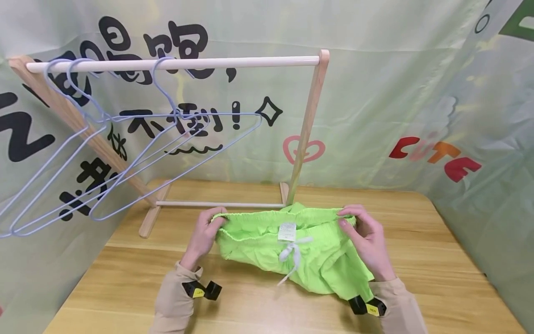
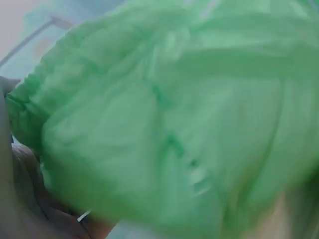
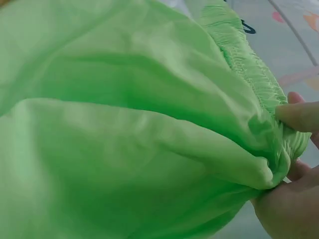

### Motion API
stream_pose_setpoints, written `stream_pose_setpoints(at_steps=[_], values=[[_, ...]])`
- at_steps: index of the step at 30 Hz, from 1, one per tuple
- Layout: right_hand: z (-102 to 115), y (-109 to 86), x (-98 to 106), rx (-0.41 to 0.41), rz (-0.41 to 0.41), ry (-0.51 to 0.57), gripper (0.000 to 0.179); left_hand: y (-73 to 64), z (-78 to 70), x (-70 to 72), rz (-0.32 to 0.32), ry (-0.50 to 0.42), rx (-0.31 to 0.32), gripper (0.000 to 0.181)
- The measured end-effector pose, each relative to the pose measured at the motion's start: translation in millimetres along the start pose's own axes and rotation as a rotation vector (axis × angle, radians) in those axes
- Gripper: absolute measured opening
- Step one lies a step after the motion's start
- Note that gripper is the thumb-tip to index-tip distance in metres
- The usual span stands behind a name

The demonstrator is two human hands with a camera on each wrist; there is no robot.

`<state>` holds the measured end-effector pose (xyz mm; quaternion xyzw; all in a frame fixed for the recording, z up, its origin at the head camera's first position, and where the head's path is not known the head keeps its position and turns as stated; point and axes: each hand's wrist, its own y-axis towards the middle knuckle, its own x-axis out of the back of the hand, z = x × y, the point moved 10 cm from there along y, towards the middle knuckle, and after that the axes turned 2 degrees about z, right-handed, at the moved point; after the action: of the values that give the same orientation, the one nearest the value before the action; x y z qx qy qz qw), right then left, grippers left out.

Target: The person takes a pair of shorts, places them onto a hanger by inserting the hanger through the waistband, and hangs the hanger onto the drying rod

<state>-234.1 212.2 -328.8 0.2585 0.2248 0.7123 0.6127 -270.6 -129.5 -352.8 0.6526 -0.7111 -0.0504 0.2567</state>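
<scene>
A pair of bright green shorts (image 1: 321, 250) is stretched between both hands above the table, its elastic waistband uppermost and gaping a little. On the waistband's front are a white label (image 1: 287, 232) and a white drawstring bow (image 1: 290, 253). My left hand (image 1: 204, 234) pinches the waistband's left end. At the opposite end my right hand (image 1: 369, 239) grips the waistband between thumb and fingers; in the right wrist view the thumb (image 3: 299, 117) presses on the gathered elastic. Green cloth (image 2: 149, 124) covers most of the left wrist view, which is blurred.
Behind the shorts stands a wooden garment rack (image 1: 306, 130) with a white top rail (image 1: 250, 61). Three lilac wire hangers (image 1: 171, 116) hang toward its left side. A wood-grain table (image 1: 438, 269) lies below, and a printed curtain (image 1: 388, 93) surrounds it.
</scene>
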Motion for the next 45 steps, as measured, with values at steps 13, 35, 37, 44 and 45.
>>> stream_pose_setpoints(at_steps=[13,35,37,44,45], values=[[14,0.4,-20,0.164,0.038,-0.431,0.037,-12.6,-50.0,16.9,-0.243,-0.076,-0.057,0.020],[3,-4.4,-24,0.114,0.058,-0.939,0.043,-6.4,-40.2,14.7,-0.026,0.155,-0.192,0.036],[3,-4.9,-23,0.111,0.051,-0.943,0.044,-8.3,-46.1,10.3,0.014,0.169,-0.293,0.040],[-1,-6.1,-17,0.072,0.024,-0.898,0.040,-12.7,-52.5,-0.4,0.075,0.242,-0.439,0.057],[-2,-5.8,-16,0.058,0.019,-0.884,0.040,-12.2,-51.1,-1.9,0.083,0.264,-0.422,0.059]])
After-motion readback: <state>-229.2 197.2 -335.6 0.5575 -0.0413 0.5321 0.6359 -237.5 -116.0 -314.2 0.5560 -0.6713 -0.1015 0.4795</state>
